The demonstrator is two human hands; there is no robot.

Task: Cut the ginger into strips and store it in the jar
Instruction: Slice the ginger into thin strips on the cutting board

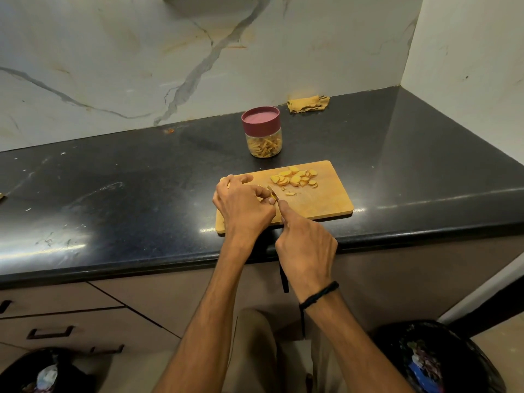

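Note:
A wooden cutting board [326, 199] lies at the counter's front edge. A pile of yellow ginger slices [295, 177] sits on its far half, with a few small bits nearer. My left hand [243, 205] curls its fingers over a piece of ginger on the board's left side; the piece itself is mostly hidden. My right hand [306, 245] grips a knife [273, 194], index finger along the spine, blade just right of the left fingertips. Behind the board stands a clear jar [263, 143] with a maroon lid, closed, holding ginger strips.
The black stone counter [127, 180] meets marble walls at the back and right. A crumpled yellow cloth [307, 103] lies in the back corner. Drawers [51, 333] sit below the counter, and black bin bags [436, 361] stand on the floor on both sides.

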